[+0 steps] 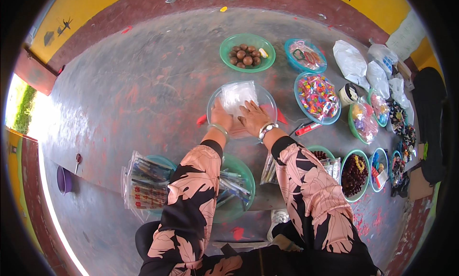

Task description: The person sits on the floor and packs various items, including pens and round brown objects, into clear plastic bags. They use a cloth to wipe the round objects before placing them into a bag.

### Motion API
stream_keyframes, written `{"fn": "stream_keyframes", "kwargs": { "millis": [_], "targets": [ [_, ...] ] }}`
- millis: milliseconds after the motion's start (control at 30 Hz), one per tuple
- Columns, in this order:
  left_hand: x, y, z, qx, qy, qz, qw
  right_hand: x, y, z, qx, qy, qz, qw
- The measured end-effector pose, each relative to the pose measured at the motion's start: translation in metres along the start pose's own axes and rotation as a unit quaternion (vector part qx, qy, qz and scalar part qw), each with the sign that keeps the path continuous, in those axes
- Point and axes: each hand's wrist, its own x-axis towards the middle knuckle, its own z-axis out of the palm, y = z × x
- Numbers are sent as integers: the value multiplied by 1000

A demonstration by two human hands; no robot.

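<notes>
Before me a clear plastic bowl (pixel 274 100) holds a stack of transparent plastic bags (pixel 239 94). My left hand (pixel 221 115) rests at the bags' left edge; its fingertips point away from me and its grip is hard to make out. My right hand (pixel 254 116) lies palm down over the near right part of the bags, fingers spread. Something flat and pinkish shows through under the bags, between my wrists. Red pieces (pixel 281 115) stick out beside the bowl.
Behind stands a green bowl (pixel 226 62) of brown balls. To the right are bowls of colourful small pieces (pixel 318 95), dark beads (pixel 353 177) and a red-handled utility knife (pixel 308 129). Bagged pens (pixel 147 182) and a green basin of pens (pixel 235 186) lie nearer me.
</notes>
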Motion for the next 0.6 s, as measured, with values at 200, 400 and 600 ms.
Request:
{"fn": "stream_keyframes", "kwargs": {
  "millis": [200, 400, 600],
  "targets": [
    [-3, 0, -25, 228, -116, 397, 881, 5, 1, 26, -11, -24, 30, 999],
    [15, -16, -6, 286, -256, 270, 883, -1, -7, 22, -2, -83, 48, 995],
    [16, -6, -5, 319, -276, 242, 874, 3, -2, 27, -4, -116, 59, 991]
  ]
}}
